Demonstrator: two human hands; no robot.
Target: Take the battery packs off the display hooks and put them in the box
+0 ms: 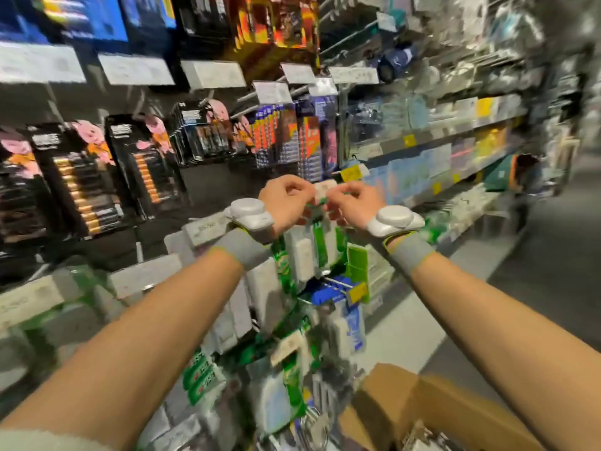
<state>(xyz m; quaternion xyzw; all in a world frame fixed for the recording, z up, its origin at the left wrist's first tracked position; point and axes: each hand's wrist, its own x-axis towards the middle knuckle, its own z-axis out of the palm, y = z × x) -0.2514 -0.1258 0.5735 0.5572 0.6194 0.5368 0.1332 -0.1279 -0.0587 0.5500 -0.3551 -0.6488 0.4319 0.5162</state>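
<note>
You can read nothing here: blur smears the print on the battery packs (81, 177), the shelf's price labels (136, 70) and yellow tags (350, 173).

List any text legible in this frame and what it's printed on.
None can be read.
Shelf price tags: blurred.
Black battery packs: print blurred.
Green-and-white pack pinched by left hand and right hand: blurred.
Cardboard box: no print shows.
</note>
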